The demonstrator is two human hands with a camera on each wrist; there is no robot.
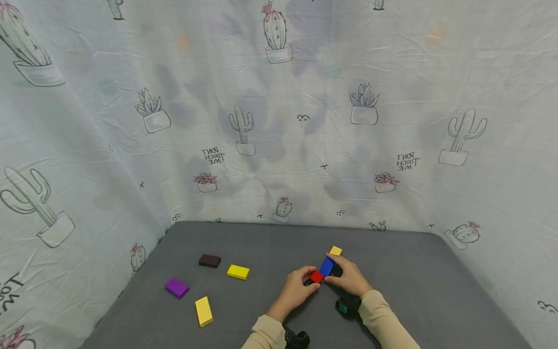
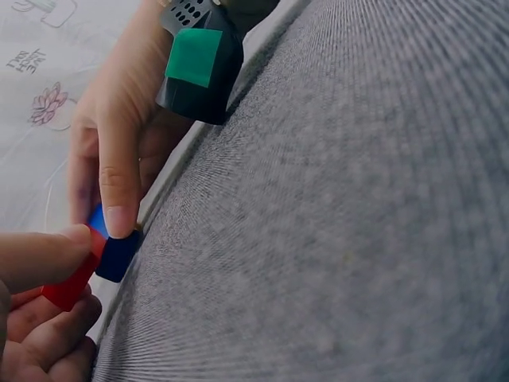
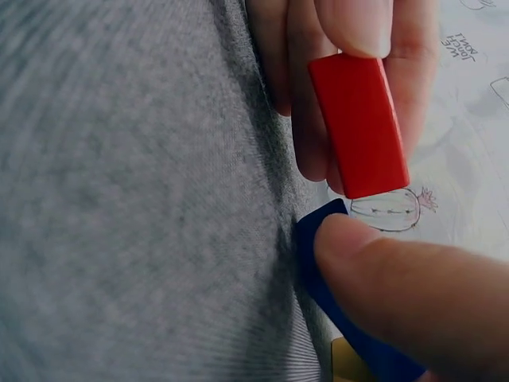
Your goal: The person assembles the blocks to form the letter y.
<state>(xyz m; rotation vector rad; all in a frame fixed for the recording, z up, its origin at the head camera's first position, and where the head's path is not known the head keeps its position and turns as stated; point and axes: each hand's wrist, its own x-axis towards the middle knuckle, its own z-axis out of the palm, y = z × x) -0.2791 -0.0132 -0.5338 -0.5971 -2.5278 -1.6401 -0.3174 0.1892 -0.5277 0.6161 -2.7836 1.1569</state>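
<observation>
My left hand (image 1: 297,289) pinches a red block (image 1: 317,277) between thumb and fingers. Just to its right, my right hand (image 1: 351,276) grips a blue block (image 1: 327,266) by its sides. In the right wrist view the red block (image 3: 362,127) is tilted above the near end of the blue block (image 3: 326,247), the two very close together. A yellow block (image 1: 335,250) lies just beyond the blue one, partly behind the right fingertips; a corner of that yellow block (image 3: 347,360) also shows low in the right wrist view.
On the left of the grey table (image 1: 261,242) lie a dark brown block (image 1: 209,261), a bright yellow block (image 1: 238,272), a purple block (image 1: 177,288) and a pale yellow block (image 1: 203,311). A cactus-print curtain (image 1: 305,145) stands behind and beside the table.
</observation>
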